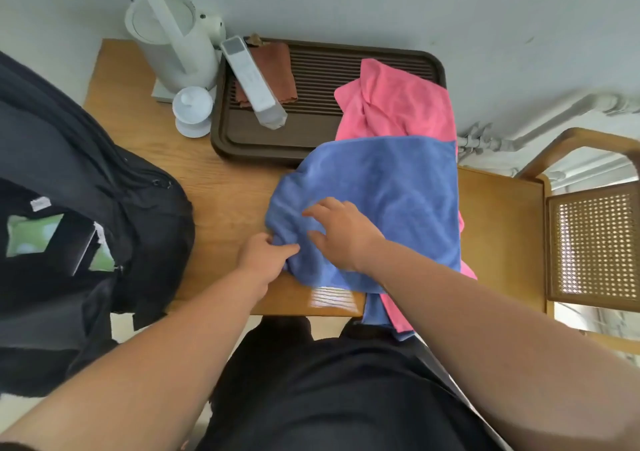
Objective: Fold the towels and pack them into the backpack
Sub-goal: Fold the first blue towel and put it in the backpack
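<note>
A blue towel point(388, 191) lies spread over the right part of the small wooden table point(214, 187), its near end hanging off the front edge. Under it a pink towel point(391, 104) reaches back onto a dark tray and also droops off the front. My left hand point(266, 256) pinches the blue towel's left edge. Over the same towel my right hand point(341, 232) hovers or rests with spread fingers, holding nothing. The black backpack point(104, 215) sits at the left, unzipped, with something green visible inside.
A dark slatted tray point(311, 128) at the back holds a brown cloth point(273, 66) and a white remote point(252, 80). A white kettle point(169, 42) and a small white lidded cup point(192, 109) stand at the back left. A wooden cane chair point(588, 239) is on the right.
</note>
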Demonstrator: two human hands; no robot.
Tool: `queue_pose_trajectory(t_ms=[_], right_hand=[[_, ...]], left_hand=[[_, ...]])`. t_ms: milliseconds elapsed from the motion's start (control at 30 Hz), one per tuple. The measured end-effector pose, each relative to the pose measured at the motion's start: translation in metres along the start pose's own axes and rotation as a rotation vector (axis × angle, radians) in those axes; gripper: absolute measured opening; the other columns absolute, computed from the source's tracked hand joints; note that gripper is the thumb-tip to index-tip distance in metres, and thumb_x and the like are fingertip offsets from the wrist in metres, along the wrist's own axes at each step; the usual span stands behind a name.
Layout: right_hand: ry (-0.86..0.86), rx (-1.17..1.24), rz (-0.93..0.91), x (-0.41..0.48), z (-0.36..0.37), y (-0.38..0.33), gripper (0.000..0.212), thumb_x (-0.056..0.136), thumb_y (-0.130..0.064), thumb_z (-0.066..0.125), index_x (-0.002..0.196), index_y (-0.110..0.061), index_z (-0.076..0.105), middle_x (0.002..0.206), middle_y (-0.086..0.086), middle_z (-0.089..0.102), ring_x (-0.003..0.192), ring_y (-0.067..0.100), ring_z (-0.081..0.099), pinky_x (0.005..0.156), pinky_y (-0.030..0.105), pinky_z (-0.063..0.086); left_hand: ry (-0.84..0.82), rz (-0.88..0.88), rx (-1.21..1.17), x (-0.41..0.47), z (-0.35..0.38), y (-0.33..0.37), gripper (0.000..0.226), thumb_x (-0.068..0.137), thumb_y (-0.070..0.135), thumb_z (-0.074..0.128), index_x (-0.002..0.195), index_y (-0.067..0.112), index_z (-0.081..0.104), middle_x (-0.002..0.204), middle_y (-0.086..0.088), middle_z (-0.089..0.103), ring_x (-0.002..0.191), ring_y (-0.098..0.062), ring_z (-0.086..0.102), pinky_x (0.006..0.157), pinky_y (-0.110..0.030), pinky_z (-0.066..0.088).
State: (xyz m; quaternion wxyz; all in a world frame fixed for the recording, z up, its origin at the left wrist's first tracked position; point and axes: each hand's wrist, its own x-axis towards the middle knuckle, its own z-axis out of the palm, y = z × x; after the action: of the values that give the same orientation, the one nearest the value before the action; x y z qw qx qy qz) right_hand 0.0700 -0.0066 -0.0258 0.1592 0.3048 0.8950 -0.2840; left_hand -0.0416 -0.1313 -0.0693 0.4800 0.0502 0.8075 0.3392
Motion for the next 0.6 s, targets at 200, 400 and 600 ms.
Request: queue_pose_trajectory(t_ms=[200, 400, 600], right_hand=[[-0.12, -0.138, -0.081, 0.039, -0.001, -0.037, 0.046, 0.104, -0.03, 0.041, 0.147, -0.045, 0.039, 0.143, -0.002, 0.042, 0.117, 0.029, 0.045, 0.097, 0.044, 0.044], [-0.282, -0.355, -0.081, 0.037, 0.016, -0.021, 0.05, 0.101, -0.058, 0.032, 0.135, -0.032, 0.057, 0.139, -0.001, 0.046, 0.123, 0.027, 0.044, 0.097, 0.045, 0.044], [-0.339, -0.41, -0.026, 0.026, 0.023, 0.009, 0.053, 0.099, -0.056, 0.039, 0.137, -0.022, 0.054, 0.143, -0.004, 0.045, 0.125, 0.026, 0.046, 0.098, 0.044, 0.046]], left_hand=[[-0.131, 0.047, -0.19, -0.008, -0.02, -0.008, 0.018, 0.087, 0.005, 0.072, 0.081, 0.015, 0.058, 0.08, -0.006, 0.063, 0.072, -0.017, 0.06, 0.062, -0.028, 0.052], [-0.075, 0.082, -0.225, -0.01, -0.038, -0.013, 0.024, 0.083, 0.002, 0.071, 0.071, 0.018, 0.057, 0.075, -0.009, 0.063, 0.073, -0.024, 0.061, 0.064, -0.037, 0.055], [0.011, 0.307, -0.086, -0.021, -0.04, -0.013, 0.026, 0.073, -0.002, 0.066, 0.061, 0.014, 0.05, 0.077, 0.012, 0.066, 0.071, -0.005, 0.058, 0.069, -0.032, 0.046]])
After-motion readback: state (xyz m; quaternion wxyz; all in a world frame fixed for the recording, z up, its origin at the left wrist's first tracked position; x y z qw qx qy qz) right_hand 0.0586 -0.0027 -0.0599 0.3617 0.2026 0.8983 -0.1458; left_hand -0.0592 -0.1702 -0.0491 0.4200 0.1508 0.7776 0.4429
